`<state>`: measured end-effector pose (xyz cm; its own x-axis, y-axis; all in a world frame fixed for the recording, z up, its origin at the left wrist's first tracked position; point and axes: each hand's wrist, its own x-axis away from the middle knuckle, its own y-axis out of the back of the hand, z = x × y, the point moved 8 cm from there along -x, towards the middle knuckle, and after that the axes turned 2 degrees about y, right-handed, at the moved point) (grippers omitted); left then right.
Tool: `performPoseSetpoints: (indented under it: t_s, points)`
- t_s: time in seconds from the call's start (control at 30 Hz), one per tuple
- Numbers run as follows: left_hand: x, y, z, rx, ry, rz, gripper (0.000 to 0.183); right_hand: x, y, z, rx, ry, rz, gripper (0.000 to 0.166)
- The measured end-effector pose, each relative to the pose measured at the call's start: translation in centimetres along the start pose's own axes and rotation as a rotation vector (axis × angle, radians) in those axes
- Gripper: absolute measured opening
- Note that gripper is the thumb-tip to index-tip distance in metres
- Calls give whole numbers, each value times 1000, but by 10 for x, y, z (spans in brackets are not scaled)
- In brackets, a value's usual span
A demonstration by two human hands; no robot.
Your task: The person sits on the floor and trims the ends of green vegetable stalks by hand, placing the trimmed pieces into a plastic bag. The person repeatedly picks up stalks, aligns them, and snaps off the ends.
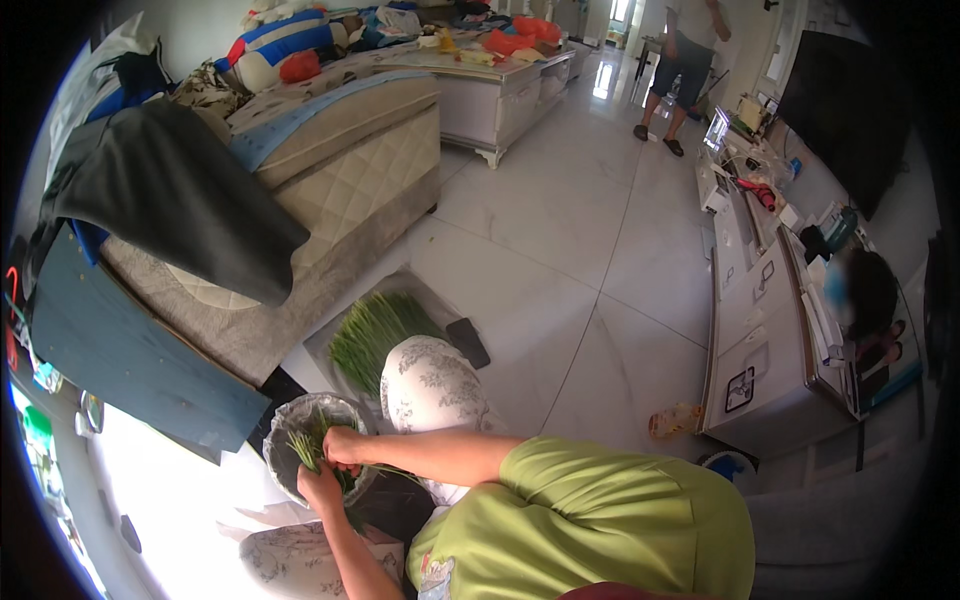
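My left hand (pixel 319 489) grips a small bunch of thin green stalks (pixel 304 448), which look like chives, with their ends sticking up. Close above it, my right hand (pixel 343 448) has its fingers closed on the stalks; a few long strands trail to the right below its wrist. Both hands are over a round bin (pixel 276 442) lined with a clear plastic bag. Some greens show inside it, partly hidden by my hands. Beyond my right knee (pixel 435 386) a thick pile of the same stalks (pixel 379 330) lies on a sheet on the floor.
A dark phone-like slab (pixel 468 343) lies beside the pile. A grey cloth (pixel 187 202) hangs over the sofa (pixel 360 157). At right stands a cluttered low cabinet (pixel 750 345); a yellowish packet (pixel 675 421) lies near its foot. Another person (pixel 679 67) stands at the back.
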<state>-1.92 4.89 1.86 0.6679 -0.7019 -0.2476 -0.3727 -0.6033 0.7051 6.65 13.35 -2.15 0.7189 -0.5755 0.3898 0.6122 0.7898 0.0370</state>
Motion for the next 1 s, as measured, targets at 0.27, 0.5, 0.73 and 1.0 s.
performPoseSetpoints:
  t_s: [0.27,0.5,0.73,1.0]
  points:
    - [-13,24,29,-62,161,-130,30,12,5,12,-67,38,17,8]
    - [-11,-7,82,441,400,18,22,9,8,21,-231,94,-25,13]
    - [2,-14,45,689,508,190,11,-7,18,21,-127,343,-144,10]
    - [11,-10,17,718,531,270,9,-2,25,23,-108,345,-203,10]
